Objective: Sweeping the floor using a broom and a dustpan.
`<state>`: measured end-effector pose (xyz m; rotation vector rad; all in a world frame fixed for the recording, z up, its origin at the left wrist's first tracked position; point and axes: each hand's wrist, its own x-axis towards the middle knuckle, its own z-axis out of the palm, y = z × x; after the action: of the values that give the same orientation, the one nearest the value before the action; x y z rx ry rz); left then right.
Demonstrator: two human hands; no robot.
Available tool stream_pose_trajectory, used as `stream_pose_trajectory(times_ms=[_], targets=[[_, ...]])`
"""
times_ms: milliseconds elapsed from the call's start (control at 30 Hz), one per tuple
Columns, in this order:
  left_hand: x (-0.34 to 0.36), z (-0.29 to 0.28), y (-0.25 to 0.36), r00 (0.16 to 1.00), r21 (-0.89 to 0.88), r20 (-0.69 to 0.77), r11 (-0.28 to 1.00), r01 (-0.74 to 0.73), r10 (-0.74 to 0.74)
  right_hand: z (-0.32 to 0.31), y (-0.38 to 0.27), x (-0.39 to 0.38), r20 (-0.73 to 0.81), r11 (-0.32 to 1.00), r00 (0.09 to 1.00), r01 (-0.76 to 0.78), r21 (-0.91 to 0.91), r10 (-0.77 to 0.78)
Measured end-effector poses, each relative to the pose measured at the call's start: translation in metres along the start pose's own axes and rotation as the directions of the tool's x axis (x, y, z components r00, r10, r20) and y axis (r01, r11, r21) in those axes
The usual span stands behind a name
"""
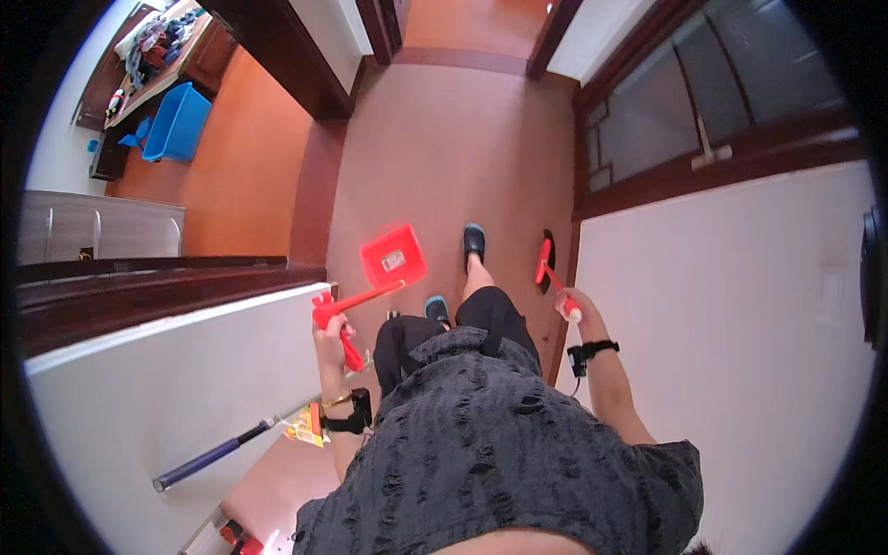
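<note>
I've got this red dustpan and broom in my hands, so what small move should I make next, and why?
I'd probably bring the broom in toward the dustpan: your right hand holds the broom near the right-hand wall, your left hand has the dustpan across on the left, and your forward shoe lies between them.

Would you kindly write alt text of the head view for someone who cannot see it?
A person holds a red dustpan in the left hand and a red broom in the right hand, with brown floor below. A blue bin stands at upper left.
</note>
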<state>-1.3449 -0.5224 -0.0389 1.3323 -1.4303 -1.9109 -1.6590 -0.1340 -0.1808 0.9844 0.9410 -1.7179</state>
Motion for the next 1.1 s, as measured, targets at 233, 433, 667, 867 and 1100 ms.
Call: stream_pose_trajectory(times_ms=[233,433,667,867,1100], targets=[[0.053,0.066,0.056,0.971,-0.09,-0.238,0.996,-0.013,-0.009,0.062,-0.072,0.027,0.078,0.94,0.974,-0.225,0.257,0.211],[0.102,0.091,0.088,0.973,-0.069,-0.228,0.998,0.011,-0.026,0.163,-0.095,0.061,0.089,0.977,0.973,-0.21,-0.033,0.212],[0.138,0.107,0.1,0.922,-0.153,-0.383,0.988,-0.009,-0.051,0.31,-0.138,0.129,0.186,0.873,0.855,-0.455,-0.176,0.484],[0.214,0.108,0.112,0.91,-0.151,-0.408,0.988,0.011,-0.073,0.41,-0.204,0.188,0.364,0.815,0.737,-0.566,-0.128,0.569],[0.267,0.123,0.119,0.881,-0.168,-0.46,0.985,0.036,-0.111,0.475,-0.301,0.213,0.28,0.803,0.756,-0.517,-0.297,0.591]])
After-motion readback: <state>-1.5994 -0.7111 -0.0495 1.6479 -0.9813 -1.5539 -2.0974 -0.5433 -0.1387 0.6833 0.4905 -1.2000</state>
